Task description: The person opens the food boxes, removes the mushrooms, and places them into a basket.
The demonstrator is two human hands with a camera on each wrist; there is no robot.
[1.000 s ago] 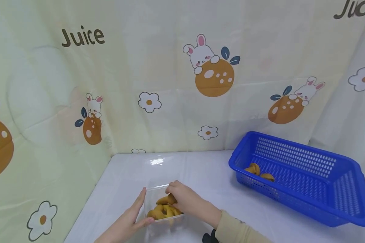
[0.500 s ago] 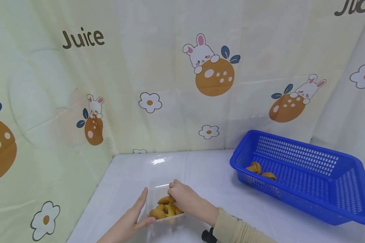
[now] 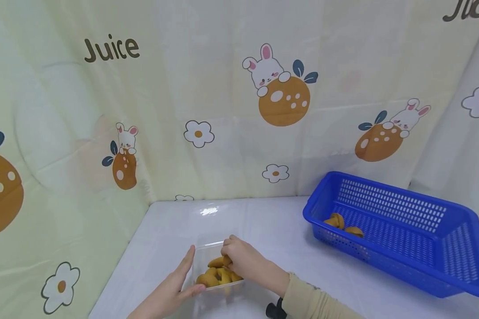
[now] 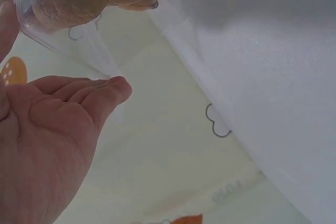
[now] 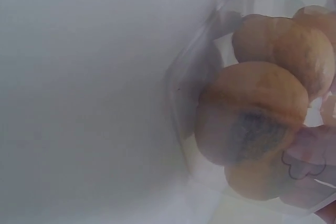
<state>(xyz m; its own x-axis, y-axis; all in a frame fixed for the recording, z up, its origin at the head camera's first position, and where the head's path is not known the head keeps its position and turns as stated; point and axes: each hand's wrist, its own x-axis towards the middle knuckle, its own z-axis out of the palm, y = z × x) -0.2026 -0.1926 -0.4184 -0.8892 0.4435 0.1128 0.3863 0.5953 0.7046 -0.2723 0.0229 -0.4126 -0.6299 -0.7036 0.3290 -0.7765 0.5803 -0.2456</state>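
Observation:
A clear plastic box (image 3: 201,254) stands near the table's front, holding several yellow-brown pieces (image 3: 208,280). Some are round; others are long and slightly curved. Their exact kind is hard to tell, though a few resemble mushrooms. My left hand (image 3: 170,283) steadies the box from its left, straight fingers along the side and thumb at the front rim. In the left wrist view those fingers (image 4: 79,95) lie flat beside the box wall. With curled fingers, my right hand (image 3: 245,261) grips one yellow-brown piece (image 3: 226,260) inside the box, at its right side. That hand hides part of the piece.
A blue perforated basket (image 3: 399,261) stands to the right, with a few similar brown pieces (image 3: 335,220) at its left end. A black object (image 3: 275,310) shows beside the right sleeve. A printed curtain (image 3: 223,88) hangs behind the white table (image 3: 263,226).
My right hand has shifted slightly, and covers a little more of the piece it grips. The left hand and box stay almost in place; the whole view drifts a little.

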